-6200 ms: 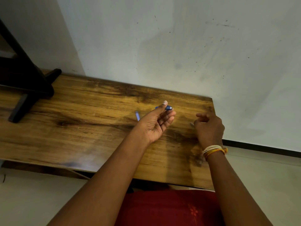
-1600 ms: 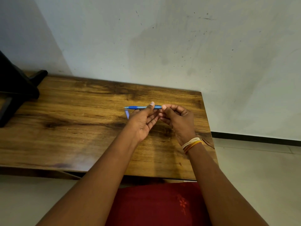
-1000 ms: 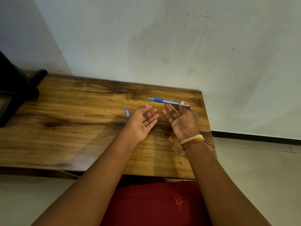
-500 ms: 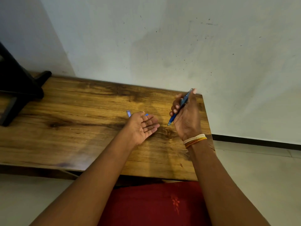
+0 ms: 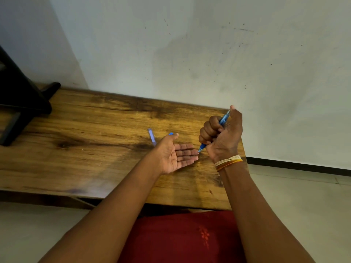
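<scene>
My right hand [image 5: 221,137] grips a blue pen [image 5: 223,118] in a fist, thumb on its top end, tip pointing down at the fingers of my left hand. My left hand [image 5: 175,154] lies palm up with straight fingers over the wooden table [image 5: 85,145], holding nothing. A small blue-and-clear pen part [image 5: 151,136] lies on the table just beyond my left hand. A second small blue piece [image 5: 171,133] peeks out behind my left thumb.
A black stand [image 5: 20,103] sits on the table's far left end. A pale wall rises right behind the table. The table's right edge is just past my right wrist, with tiled floor [image 5: 303,202] beyond. Red cloth [image 5: 180,238] covers my lap.
My right hand took the pen from both hands, turned it upright and closed into a fist round it. The pen tip has come down to my left fingertips. My left hand opened, palm up.
</scene>
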`<state>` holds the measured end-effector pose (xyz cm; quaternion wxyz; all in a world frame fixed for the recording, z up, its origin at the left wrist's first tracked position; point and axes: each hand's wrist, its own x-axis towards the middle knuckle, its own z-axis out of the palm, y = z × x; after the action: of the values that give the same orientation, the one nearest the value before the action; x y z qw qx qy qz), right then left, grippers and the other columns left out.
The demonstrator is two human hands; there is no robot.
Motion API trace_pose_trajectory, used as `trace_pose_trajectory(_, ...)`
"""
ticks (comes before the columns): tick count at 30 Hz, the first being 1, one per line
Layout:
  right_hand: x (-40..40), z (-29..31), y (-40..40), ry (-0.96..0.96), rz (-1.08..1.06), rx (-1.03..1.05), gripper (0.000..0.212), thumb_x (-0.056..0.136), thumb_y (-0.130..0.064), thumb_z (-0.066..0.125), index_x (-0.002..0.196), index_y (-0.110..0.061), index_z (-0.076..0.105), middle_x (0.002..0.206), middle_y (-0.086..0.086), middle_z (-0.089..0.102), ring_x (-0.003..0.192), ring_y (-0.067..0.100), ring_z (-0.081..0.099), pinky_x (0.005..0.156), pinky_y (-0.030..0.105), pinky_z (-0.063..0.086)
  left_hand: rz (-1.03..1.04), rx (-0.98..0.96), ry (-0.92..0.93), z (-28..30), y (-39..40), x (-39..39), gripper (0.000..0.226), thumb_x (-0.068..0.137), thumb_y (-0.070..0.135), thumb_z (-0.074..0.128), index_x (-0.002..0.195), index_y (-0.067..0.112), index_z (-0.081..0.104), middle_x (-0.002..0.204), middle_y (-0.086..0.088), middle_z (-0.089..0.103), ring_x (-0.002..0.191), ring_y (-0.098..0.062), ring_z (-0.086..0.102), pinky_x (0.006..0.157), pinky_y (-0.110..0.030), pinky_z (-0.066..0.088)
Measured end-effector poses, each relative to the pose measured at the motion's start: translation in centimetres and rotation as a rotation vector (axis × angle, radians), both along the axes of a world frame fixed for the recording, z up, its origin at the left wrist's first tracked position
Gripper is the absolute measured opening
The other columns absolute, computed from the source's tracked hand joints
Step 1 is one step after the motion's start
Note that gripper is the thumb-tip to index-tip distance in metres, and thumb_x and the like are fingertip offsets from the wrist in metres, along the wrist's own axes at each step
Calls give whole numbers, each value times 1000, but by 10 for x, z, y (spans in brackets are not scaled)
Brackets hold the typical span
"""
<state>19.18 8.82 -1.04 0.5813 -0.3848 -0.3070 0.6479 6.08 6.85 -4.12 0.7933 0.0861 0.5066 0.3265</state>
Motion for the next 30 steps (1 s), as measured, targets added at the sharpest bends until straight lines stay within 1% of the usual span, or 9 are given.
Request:
trace_pose_trajectory(5, -8, 0, -2, 5, 21, 24, 53, 88, -52, 27, 44, -23, 25, 40, -8, 18, 37, 9, 12, 45, 22, 9, -7, 3, -6, 0, -2, -7, 62, 99, 45, 32, 113, -8, 60, 112, -27, 65, 101, -36, 64, 79, -37, 54)
trace_pose_trajectory(7, -8, 0, -2, 5, 19, 27, 55, 90, -54, 27, 44, -23, 26, 40, -8, 18, 37, 10, 12, 45, 23, 8, -8, 3, -5, 1, -3, -7, 62, 99, 45, 32, 112, -8, 61, 111, -27, 66, 101, -36, 64, 79, -37, 54)
trace_pose_trajectory(11, -7, -1, -3, 36, 15, -12, 61, 92, -59, 27, 43, -22, 26, 40, -7, 18, 38, 10, 12, 46, 25, 7, -15, 1, 5, 2, -3, -7, 61, 100, 44, 32, 106, -8, 62, 103, -26, 68, 100, -36, 64, 77, -36, 54)
trace_pose_trajectory(15, -4, -1, -2, 84, -8, -26, 57, 91, -52, 27, 43, -22, 26, 40, -7, 18, 38, 10, 11, 47, 22, 9, -21, -1, 6, 2, -3, -6, 60, 100, 44, 33, 108, -8, 62, 102, -25, 68, 100, -35, 65, 78, -36, 54)
trace_pose_trajectory(20, -4, 0, -3, 37, -6, -48, 62, 92, -59, 29, 43, -22, 25, 40, -7, 18, 38, 11, 12, 46, 23, 10, -35, 4, 14, 2, -3, -5, 59, 99, 43, 34, 106, -7, 63, 99, -25, 68, 93, -36, 67, 78, -37, 55)
trace_pose_trajectory(24, -4, 1, -3, 14, 3, -57, 58, 92, -53, 27, 43, -22, 26, 39, -7, 19, 38, 11, 13, 45, 21, 12, -56, 13, 11, 2, -4, -3, 58, 99, 43, 35, 101, -7, 64, 94, -25, 69, 90, -36, 67, 79, -38, 54)
trace_pose_trajectory(26, -5, 2, -3, 8, 10, -54, 58, 92, -53, 26, 43, -22, 25, 39, -7, 19, 38, 11, 12, 45, 21, 10, -55, 15, 12, 1, -3, -3, 58, 99, 43, 35, 98, -7, 65, 93, -25, 69, 90, -36, 67, 80, -38, 54)
trace_pose_trajectory(30, -9, 3, -4, -14, 40, -61, 64, 93, -62, 27, 44, -21, 24, 39, -7, 18, 38, 10, 11, 45, 22, 7, -55, 19, 16, -1, -2, -2, 58, 99, 43, 35, 95, -6, 66, 89, -24, 70, 87, -36, 68, 79, -38, 55)
